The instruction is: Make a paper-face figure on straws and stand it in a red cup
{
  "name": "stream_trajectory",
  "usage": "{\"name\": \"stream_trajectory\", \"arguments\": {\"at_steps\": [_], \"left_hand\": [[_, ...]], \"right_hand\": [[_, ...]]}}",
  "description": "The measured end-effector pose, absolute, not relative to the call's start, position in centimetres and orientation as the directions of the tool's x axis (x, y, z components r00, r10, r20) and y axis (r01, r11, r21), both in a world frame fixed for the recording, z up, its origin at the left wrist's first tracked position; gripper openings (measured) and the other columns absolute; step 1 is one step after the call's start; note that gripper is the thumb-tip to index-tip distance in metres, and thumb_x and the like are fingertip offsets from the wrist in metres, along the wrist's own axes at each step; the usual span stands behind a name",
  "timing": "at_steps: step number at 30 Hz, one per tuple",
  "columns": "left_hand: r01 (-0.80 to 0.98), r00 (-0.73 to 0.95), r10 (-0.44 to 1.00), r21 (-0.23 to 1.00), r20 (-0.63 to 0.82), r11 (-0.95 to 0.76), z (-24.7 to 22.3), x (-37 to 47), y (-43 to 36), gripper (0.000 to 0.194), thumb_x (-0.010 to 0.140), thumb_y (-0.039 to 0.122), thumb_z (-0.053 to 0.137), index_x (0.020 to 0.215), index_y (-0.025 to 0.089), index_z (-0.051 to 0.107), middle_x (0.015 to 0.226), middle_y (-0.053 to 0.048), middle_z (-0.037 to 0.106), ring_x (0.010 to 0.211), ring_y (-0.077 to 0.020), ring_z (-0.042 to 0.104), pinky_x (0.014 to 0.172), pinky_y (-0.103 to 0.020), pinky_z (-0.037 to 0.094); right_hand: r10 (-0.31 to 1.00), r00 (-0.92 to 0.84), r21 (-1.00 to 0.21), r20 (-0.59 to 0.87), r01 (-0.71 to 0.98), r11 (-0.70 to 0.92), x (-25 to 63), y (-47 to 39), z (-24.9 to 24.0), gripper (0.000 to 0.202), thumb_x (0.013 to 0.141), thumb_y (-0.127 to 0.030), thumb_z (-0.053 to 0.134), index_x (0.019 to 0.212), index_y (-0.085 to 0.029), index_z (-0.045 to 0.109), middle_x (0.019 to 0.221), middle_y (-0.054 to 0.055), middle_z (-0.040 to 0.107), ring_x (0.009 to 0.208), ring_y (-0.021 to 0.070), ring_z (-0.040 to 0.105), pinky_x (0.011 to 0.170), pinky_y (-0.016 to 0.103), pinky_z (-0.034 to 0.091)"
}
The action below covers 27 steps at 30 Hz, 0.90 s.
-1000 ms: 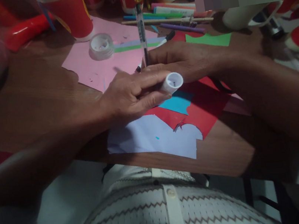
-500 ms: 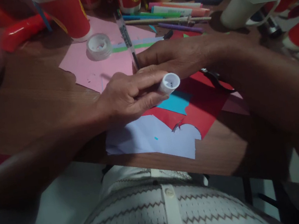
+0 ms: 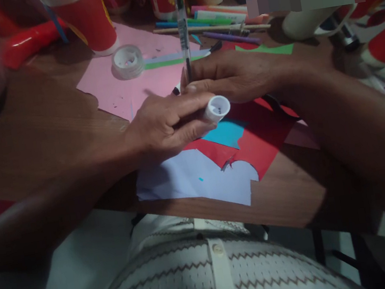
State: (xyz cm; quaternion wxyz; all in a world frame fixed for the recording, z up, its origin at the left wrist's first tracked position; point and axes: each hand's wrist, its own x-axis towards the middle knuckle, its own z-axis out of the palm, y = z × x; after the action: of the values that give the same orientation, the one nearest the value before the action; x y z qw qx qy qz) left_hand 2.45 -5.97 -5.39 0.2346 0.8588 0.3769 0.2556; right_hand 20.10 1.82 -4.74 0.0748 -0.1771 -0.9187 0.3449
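My left hand is closed around a short white tube; its open end faces up and right, with small dark marks inside. My right hand is just beyond it, fingers pinched on a clear-barrelled black pen that stands nearly upright. A small black-and-white bit shows between the hands; what it is I cannot make out. Beneath the hands lie a blue paper piece, red paper and a white cut sheet. The pen's lower end is hidden by my fingers.
A roll of clear tape sits on pink paper. Behind are a red cup, several markers and a purple pen. Dark-handled scissors lie partly under my right forearm. A white mug stands at the right.
My right hand has shifted slightly right, and the pen has swung from a left lean to nearly upright. The small black-and-white bit now shows between the hands. My left hand stays almost still.
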Motion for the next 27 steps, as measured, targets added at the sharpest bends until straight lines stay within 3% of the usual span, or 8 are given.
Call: {"name": "stream_trajectory", "arguments": {"at_steps": [5, 12, 18, 27], "left_hand": [[0.480, 0.630, 0.679, 0.497, 0.377, -0.722, -5.7, 2.2, -5.9, 0.019, 0.087, 0.025, 0.050, 0.085, 0.016, 0.066, 0.061, 0.004, 0.059, 0.052, -0.0080, 0.053, 0.054, -0.020, 0.043], [0.503, 0.619, 0.708, 0.521, 0.340, -0.690, -5.6, 2.2, -6.0, 0.017, 0.085, 0.026, 0.054, 0.089, 0.017, 0.067, 0.065, 0.002, 0.064, 0.056, -0.0093, 0.056, 0.056, -0.019, 0.046], [0.493, 0.606, 0.734, 0.579, 0.306, -0.649, -5.7, 2.1, -6.1, 0.014, 0.084, 0.025, 0.055, 0.091, 0.020, 0.066, 0.070, 0.004, 0.067, 0.059, -0.0090, 0.059, 0.058, -0.018, 0.047], [0.480, 0.617, 0.730, 0.595, 0.293, -0.645, -5.6, 2.2, -6.0, 0.016, 0.085, 0.024, 0.054, 0.095, 0.019, 0.066, 0.074, 0.003, 0.068, 0.063, -0.0096, 0.060, 0.060, -0.018, 0.046]], "right_hand": [[0.433, -0.898, -0.661, 0.083, 0.276, 0.698, 21.0, 1.5, -5.4, 0.040, 0.096, -0.037, 0.034, 0.095, -0.006, 0.059, 0.073, -0.007, 0.060, 0.068, 0.0024, 0.055, 0.061, 0.013, 0.042], [0.495, -0.847, -0.618, 0.194, 0.286, 0.732, 22.3, 0.3, -6.1, 0.042, 0.095, -0.037, 0.032, 0.092, -0.003, 0.057, 0.076, -0.007, 0.058, 0.068, 0.0014, 0.054, 0.061, 0.014, 0.041], [0.500, -0.795, -0.524, 0.344, 0.280, 0.804, 23.3, -1.2, -6.5, 0.034, 0.097, -0.035, 0.035, 0.090, -0.010, 0.057, 0.072, -0.007, 0.061, 0.065, 0.0027, 0.059, 0.059, 0.014, 0.044], [0.550, -0.750, -0.452, 0.367, 0.374, 0.810, 24.8, -3.5, -7.1, 0.024, 0.097, -0.034, 0.040, 0.096, -0.019, 0.059, 0.083, -0.002, 0.064, 0.070, 0.0091, 0.063, 0.061, 0.020, 0.049]]}}
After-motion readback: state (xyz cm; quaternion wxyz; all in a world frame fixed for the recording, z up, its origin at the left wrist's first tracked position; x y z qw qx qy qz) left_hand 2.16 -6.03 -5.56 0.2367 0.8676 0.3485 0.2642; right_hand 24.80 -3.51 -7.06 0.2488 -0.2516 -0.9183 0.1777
